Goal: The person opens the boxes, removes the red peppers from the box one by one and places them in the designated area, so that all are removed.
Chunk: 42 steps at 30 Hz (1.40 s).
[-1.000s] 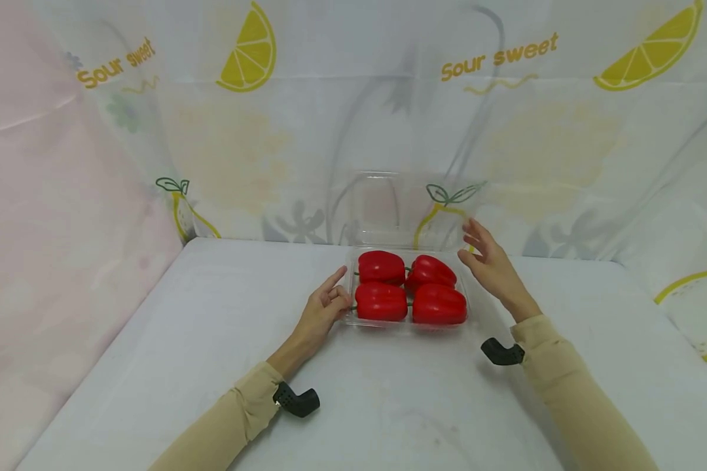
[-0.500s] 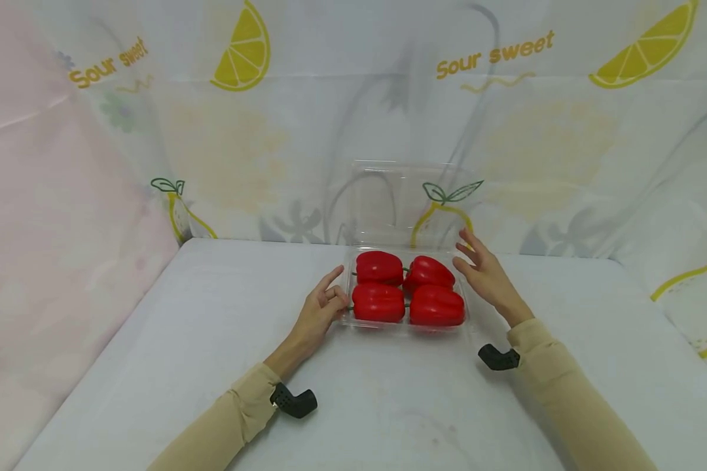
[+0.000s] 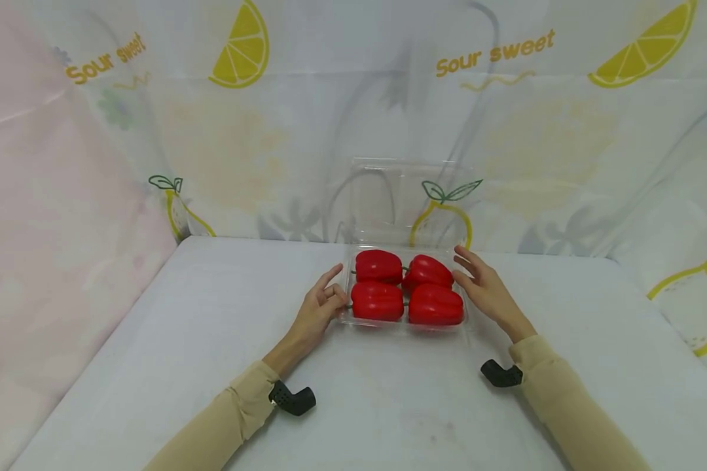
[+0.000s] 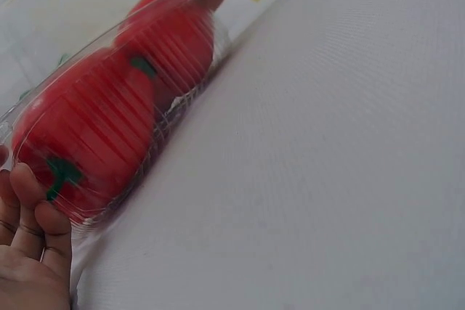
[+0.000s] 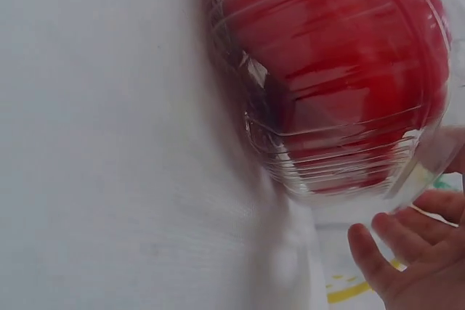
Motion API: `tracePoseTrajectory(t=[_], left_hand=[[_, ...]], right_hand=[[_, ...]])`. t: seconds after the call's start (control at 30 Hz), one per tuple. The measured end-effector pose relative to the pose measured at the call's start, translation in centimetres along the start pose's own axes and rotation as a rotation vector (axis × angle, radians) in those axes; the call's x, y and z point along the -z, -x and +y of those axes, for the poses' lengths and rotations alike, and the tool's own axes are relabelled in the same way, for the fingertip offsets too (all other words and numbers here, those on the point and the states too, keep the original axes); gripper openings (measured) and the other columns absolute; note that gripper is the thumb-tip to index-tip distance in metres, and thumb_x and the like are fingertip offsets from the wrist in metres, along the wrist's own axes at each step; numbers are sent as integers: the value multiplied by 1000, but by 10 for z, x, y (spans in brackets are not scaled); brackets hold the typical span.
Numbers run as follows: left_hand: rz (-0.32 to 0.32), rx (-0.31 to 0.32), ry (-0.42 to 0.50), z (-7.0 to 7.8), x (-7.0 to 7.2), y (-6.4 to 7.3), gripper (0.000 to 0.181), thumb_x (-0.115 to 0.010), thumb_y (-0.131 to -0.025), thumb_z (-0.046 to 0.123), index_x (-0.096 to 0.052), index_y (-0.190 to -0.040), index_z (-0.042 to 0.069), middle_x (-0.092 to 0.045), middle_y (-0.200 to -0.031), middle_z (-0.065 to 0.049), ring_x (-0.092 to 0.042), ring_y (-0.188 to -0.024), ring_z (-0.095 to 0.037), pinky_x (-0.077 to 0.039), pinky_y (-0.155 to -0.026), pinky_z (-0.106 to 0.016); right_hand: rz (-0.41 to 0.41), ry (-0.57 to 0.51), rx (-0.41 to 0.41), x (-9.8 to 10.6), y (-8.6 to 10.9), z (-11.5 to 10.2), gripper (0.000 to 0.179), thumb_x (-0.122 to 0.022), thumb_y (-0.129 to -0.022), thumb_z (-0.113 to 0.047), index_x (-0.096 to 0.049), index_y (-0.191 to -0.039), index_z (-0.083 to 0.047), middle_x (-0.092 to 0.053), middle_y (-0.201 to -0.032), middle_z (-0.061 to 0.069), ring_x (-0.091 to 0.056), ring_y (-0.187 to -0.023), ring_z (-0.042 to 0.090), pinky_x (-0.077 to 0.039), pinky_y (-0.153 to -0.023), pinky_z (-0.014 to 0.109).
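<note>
Several red bell peppers (image 3: 377,301) with green stems lie in two rows inside a clear plastic clamshell box (image 3: 400,326). Its transparent lid (image 3: 377,196) stands raised behind, near the back cloth. My left hand (image 3: 315,314) pinches the box's left rim near the front corner, its index finger extended along the side. In the left wrist view, the curled fingers (image 4: 27,186) meet the ribbed plastic wall beside a pepper stem. My right hand (image 3: 489,288) is at the box's right back corner, fingers loosely spread. The right wrist view has its thumb partly behind the clear rim.
A white cloth (image 3: 212,327) covers the table under the box. Close behind its back edge hangs a curtain (image 3: 306,131) printed with lemons. A pinkish cloth (image 3: 65,229) hangs along the left. Each wrist carries a black camera mount (image 3: 292,398).
My right hand has come down from beside the raised lid to the box's right rim. The lid's top edge sits higher in view. My left hand has kept its place.
</note>
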<state>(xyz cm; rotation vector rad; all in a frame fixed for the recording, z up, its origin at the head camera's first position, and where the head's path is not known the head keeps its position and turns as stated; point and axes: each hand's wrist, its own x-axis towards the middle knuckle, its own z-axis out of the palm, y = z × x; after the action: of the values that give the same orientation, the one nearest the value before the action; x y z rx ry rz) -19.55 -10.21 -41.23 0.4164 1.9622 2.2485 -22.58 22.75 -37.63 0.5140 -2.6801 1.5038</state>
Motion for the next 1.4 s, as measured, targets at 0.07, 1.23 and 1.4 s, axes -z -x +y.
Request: tracePoseTrajectory(t=[0.07,1.23,1.4], left_hand=[[0,-5,-2,0,1,0,60,-42,-92,0,-23,-148,8,-53,-78,7,-51,-74,-5,-44,-65,-15],[4,1,-18,0,0,1,60,-46,-93,5,-23,-149,7,-55,-83,5,-54,-81,-7,-49,-75,-15],[3,9,-12,-1,0,2,60,-47,-92,4,-24,-148,7,-55,-83,6,-53,-80,-6,-49,-73,-14]], right_hand=[[22,44,32,-1,3,0,55,-50,-97,-14,-27,-146,-2,-31,-151,20,-32,-138,37,-35,-105,51],[-194,388,278,-5,35,-43,52,-67,-84,-42,-49,-130,-24,-49,-128,-4,-47,-118,14,-51,-91,40],[-196,384,259,-7,38,-43,56,-70,-81,-44,-49,-130,-25,-47,-130,-3,-46,-120,17,-52,-89,40]])
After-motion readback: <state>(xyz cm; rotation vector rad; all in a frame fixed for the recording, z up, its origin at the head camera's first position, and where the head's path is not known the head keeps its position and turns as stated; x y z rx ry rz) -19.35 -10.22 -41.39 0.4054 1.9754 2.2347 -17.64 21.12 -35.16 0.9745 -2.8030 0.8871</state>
